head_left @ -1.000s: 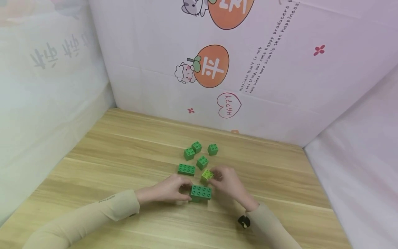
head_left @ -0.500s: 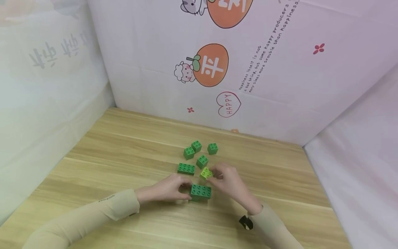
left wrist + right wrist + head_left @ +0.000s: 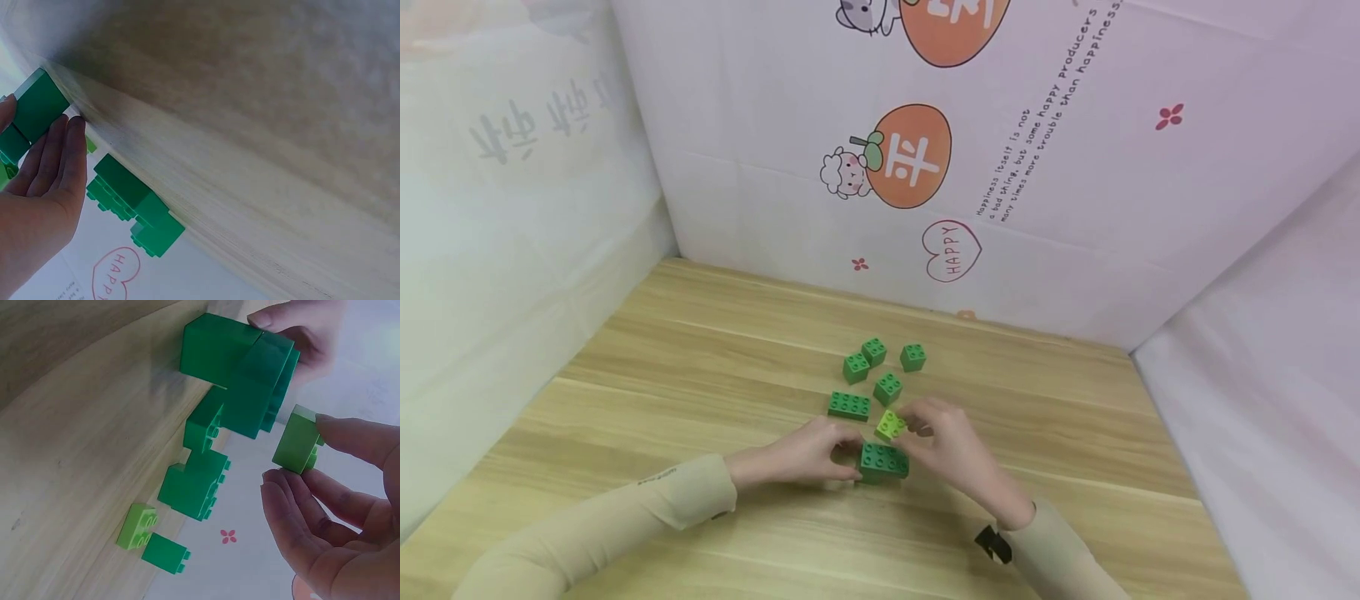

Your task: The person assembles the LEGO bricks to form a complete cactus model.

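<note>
In the head view my left hand (image 3: pixel 816 452) grips the left end of a stack of green toy building bricks (image 3: pixel 880 477), thumb in front and fingers behind. A long studded brick forms its top. My right hand (image 3: pixel 943 437) pinches a small lime green brick (image 3: pixel 889 423) just behind the stack. The right wrist view shows this lime brick (image 3: pixel 296 440) tilted between thumb and fingertips, apart from the stack (image 3: pixel 219 353). From the left wrist, the stack (image 3: pixel 42 103) appears between thumb and fingers.
Behind the hands stand a long green brick (image 3: pixel 849 406) and several small green bricks (image 3: pixel 888 388). A second lime brick (image 3: pixel 132 528) rests on the table in the right wrist view. White printed sheets (image 3: pixel 760 217) wall the wooden table (image 3: pixel 700 333).
My right hand has shifted slightly left, bringing the lime brick left and a little nearer the stack, and tilting it. The left hand and the stack stay in place.
</note>
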### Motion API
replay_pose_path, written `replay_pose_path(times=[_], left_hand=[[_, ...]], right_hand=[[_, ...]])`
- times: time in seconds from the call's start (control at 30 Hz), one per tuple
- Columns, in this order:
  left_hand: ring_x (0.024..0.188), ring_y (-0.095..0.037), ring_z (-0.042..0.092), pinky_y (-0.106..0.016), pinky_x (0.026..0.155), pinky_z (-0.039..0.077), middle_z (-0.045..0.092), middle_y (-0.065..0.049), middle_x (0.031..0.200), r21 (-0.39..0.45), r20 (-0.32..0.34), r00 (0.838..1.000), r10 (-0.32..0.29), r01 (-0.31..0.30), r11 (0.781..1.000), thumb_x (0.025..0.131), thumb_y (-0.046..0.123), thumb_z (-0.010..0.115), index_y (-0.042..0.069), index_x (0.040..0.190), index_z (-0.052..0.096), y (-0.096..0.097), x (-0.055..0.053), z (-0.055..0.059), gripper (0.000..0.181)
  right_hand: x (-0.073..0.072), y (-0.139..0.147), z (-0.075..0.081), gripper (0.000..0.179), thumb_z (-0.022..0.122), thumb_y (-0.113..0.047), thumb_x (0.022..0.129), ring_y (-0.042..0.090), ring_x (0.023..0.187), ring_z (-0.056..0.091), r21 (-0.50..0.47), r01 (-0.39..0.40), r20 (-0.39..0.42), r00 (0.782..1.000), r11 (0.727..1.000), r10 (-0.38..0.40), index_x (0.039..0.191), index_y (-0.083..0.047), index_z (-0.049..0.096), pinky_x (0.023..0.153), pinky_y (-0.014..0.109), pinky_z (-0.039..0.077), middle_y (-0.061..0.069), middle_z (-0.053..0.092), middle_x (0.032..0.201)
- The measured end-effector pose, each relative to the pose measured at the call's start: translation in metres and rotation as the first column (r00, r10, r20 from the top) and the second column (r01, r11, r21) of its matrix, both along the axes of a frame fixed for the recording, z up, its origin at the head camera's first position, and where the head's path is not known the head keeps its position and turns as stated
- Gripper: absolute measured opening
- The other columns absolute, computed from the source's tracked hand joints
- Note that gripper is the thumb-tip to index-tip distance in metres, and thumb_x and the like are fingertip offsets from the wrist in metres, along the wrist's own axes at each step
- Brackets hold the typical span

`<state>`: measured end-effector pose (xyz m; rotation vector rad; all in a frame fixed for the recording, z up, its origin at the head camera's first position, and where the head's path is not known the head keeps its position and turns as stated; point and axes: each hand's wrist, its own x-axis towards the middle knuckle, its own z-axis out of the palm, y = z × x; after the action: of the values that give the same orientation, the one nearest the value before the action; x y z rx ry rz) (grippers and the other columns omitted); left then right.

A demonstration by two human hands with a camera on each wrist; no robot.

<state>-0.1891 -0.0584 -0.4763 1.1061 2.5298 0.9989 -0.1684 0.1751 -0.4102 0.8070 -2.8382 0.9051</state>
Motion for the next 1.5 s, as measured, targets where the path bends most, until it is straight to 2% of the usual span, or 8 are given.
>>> replay_pose_path(times=[0.37,0.83,1.07,1.3,1.5], left_hand=[[0.099,-0.003,0.066,-0.018,0.088,0.057,0.075,0.002,0.109,0.003,-0.01,1.0,-0.001,0.001,1.0,0.085,0.025,0.078,0.011,0.112,0.072,0.0,-0.001,0.0,0.031],[0.1,-0.003,0.066,-0.018,0.087,0.056,0.075,0.002,0.11,0.001,-0.005,1.0,-0.005,0.005,1.0,0.086,0.025,0.077,0.012,0.112,0.072,0.0,0.0,-0.002,0.03],[0.097,-0.003,0.066,-0.017,0.085,0.056,0.075,0.003,0.108,-0.002,-0.002,1.0,-0.006,0.006,1.0,0.085,0.025,0.077,0.013,0.112,0.072,0.0,-0.001,-0.002,0.03],[0.096,-0.002,0.065,-0.016,0.085,0.056,0.075,0.003,0.108,-0.002,-0.002,1.0,-0.008,0.008,1.0,0.085,0.025,0.078,0.013,0.112,0.071,0.0,-0.001,-0.004,0.03],[0.096,-0.003,0.066,-0.016,0.085,0.056,0.075,0.002,0.108,0.007,-0.002,1.0,-0.012,0.012,1.0,0.085,0.024,0.077,0.012,0.111,0.072,0.0,-0.002,-0.002,0.029]], right_hand=[[0.008,-0.003,0.002,0.03,0.079,-0.012,0.081,0.02,0.086,0.068,0.041,-0.047,-0.029,0.998,0.998,0.049,0.11,-0.005,0.07,0.077,0.032,0.064,0.01,0.071,0.097],[0.012,-0.006,-0.001,0.031,0.079,-0.012,0.081,0.02,0.088,0.069,0.076,-0.121,-0.048,0.991,0.99,0.125,0.11,-0.005,0.069,0.077,0.031,0.063,0.009,0.072,0.105],[0.013,-0.007,-0.003,0.032,0.08,-0.011,0.08,0.019,0.088,0.069,0.083,-0.135,-0.064,0.988,0.987,0.14,0.109,-0.005,0.069,0.076,0.029,0.063,0.008,0.072,0.105],[0.014,-0.008,-0.004,0.03,0.08,-0.01,0.081,0.018,0.088,0.068,0.088,-0.14,-0.048,0.988,0.986,0.145,0.108,-0.004,0.07,0.076,0.029,0.063,0.007,0.072,0.103],[0.013,-0.008,-0.005,0.03,0.081,-0.008,0.079,0.016,0.085,0.067,0.089,-0.159,-0.081,0.983,0.983,0.166,0.107,-0.005,0.071,0.074,0.025,0.061,0.006,0.072,0.1]])
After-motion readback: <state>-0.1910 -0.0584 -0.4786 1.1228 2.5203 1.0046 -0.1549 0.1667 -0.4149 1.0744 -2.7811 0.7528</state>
